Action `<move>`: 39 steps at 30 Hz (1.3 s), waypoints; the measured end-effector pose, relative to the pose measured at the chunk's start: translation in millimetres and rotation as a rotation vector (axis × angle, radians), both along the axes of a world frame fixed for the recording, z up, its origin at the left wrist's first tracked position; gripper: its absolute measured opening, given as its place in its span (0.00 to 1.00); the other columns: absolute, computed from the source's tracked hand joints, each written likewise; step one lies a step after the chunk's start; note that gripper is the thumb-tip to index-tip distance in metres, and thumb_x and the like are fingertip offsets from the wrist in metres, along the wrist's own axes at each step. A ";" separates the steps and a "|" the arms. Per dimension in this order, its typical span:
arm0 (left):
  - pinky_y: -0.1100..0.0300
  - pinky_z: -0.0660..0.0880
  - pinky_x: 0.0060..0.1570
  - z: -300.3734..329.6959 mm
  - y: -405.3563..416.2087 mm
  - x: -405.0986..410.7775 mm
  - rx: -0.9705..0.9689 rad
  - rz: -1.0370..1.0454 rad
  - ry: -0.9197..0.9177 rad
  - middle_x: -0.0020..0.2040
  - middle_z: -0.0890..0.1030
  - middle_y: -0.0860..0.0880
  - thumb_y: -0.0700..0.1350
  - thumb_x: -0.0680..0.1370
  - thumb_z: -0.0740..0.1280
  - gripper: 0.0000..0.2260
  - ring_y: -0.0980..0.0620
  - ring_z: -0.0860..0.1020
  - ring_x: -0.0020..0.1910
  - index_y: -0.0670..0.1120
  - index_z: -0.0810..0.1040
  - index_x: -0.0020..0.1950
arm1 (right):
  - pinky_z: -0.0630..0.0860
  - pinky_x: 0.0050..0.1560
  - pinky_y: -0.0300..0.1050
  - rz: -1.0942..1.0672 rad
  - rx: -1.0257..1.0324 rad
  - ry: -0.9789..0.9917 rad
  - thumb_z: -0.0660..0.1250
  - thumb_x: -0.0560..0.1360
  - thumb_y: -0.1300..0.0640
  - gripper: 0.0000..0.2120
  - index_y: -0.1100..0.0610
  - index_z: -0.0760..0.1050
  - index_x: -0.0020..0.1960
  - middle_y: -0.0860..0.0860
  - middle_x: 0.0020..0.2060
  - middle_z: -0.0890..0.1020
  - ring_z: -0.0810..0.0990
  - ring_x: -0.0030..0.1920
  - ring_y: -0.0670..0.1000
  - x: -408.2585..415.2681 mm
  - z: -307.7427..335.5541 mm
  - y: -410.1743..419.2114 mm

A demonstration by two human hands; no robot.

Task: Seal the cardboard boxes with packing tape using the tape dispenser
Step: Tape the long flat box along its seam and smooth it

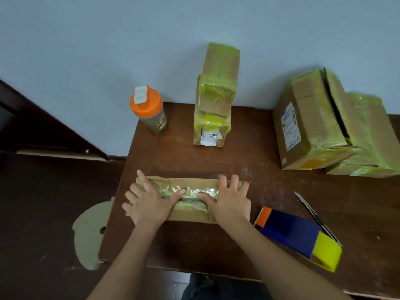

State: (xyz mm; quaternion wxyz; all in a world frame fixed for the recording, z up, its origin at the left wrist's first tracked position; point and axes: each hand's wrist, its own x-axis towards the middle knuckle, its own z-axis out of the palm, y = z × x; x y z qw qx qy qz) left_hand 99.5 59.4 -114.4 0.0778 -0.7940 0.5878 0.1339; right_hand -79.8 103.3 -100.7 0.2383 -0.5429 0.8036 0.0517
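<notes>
A long flat cardboard box (190,214) wrapped in yellowish tape lies near the front of the brown table (270,187). My left hand (148,202) presses flat on its left end with fingers spread. My right hand (229,201) presses flat on its right end, and the two thumbs point toward each other over the shiny tape. The tape dispenser (290,232), blue with an orange blade end and a yellow tape roll, lies on the table right of my right hand; neither hand touches it.
A utility knife (317,218) lies just behind the dispenser. An orange-lidded shaker bottle (149,111) stands at the back left. A stack of taped boxes (216,98) stands at the back middle, and larger taped boxes (324,126) fill the back right. A cardboard scrap (91,232) hangs off the left edge.
</notes>
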 end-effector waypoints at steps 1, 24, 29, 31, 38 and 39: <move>0.43 0.64 0.62 0.3 0.3 1.2 -0.015 -0.008 0.005 0.69 0.62 0.38 0.81 0.61 0.55 0.59 0.39 0.64 0.65 0.45 0.40 0.78 | 0.78 0.49 0.48 0.021 -0.013 -0.002 0.51 0.75 0.29 0.35 0.47 0.54 0.75 0.52 0.71 0.59 0.57 0.72 0.61 -1.6 0.3 0.8; 0.43 0.59 0.68 3.1 -27.0 -32.2 -0.131 0.089 0.685 0.72 0.55 0.40 0.52 0.77 0.68 0.38 0.33 0.60 0.69 0.45 0.49 0.79 | 0.71 0.58 0.54 0.018 0.205 0.022 0.55 0.77 0.32 0.31 0.55 0.62 0.67 0.57 0.63 0.74 0.73 0.64 0.59 -48.5 21.4 7.5; 0.44 0.66 0.68 8.6 -11.8 -53.9 -0.034 0.353 0.867 0.76 0.50 0.42 0.58 0.66 0.77 0.57 0.37 0.63 0.70 0.49 0.39 0.78 | 0.69 0.44 0.48 0.029 0.174 -0.026 0.55 0.82 0.42 0.19 0.57 0.68 0.62 0.54 0.56 0.79 0.79 0.56 0.56 -46.8 30.0 9.6; 0.42 0.71 0.64 -1.2 7.2 -64.1 0.085 0.317 1.044 0.73 0.62 0.44 0.56 0.63 0.79 0.55 0.43 0.70 0.67 0.58 0.40 0.76 | 0.69 0.45 0.48 0.049 0.134 -0.053 0.56 0.84 0.49 0.14 0.58 0.70 0.60 0.54 0.55 0.79 0.79 0.56 0.57 -45.0 27.9 12.5; 0.41 0.73 0.62 -3.3 -3.0 -64.9 0.197 0.287 1.053 0.68 0.70 0.45 0.53 0.78 0.66 0.42 0.43 0.72 0.65 0.49 0.37 0.77 | 0.71 0.51 0.50 0.112 0.246 -0.099 0.57 0.83 0.48 0.14 0.54 0.74 0.61 0.54 0.58 0.78 0.77 0.58 0.57 -82.5 52.1 7.5; 0.41 0.72 0.63 -1.3 -2.3 -64.5 0.192 0.289 1.032 0.68 0.69 0.44 0.52 0.78 0.66 0.41 0.43 0.72 0.66 0.47 0.37 0.77 | 0.70 0.52 0.50 0.123 0.263 -0.054 0.59 0.81 0.46 0.16 0.53 0.72 0.63 0.54 0.60 0.77 0.75 0.60 0.58 -89.3 57.6 10.2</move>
